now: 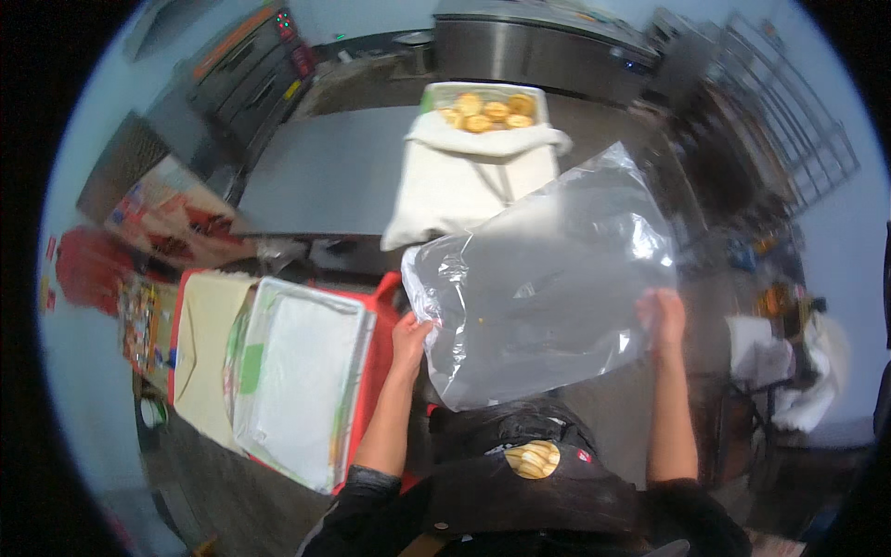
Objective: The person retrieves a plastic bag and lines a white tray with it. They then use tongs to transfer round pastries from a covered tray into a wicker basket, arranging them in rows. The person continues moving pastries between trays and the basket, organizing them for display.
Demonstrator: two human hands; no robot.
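Observation:
A large clear plastic bag (548,288) is spread out in the air before me. My left hand (410,342) grips its left edge, where the plastic bunches into folds. At the opposite edge my right hand (661,317) is blurred by motion; its fingers look closed on the plastic, though their exact hold is hard to make out. Beyond the bag, a white tray (432,97) of several round golden pastries (495,111) stands on the metal table. A cream cloth (473,162) covers the tray's near part and hangs over the table edge.
To my left, a red crate or stool (382,302) bears a white tray (320,371) with a pale lining, beside a cream cloth (209,343). The grey metal table (325,172) extends ahead. An oven (246,74) stands far left, a metal rack (789,121) far right.

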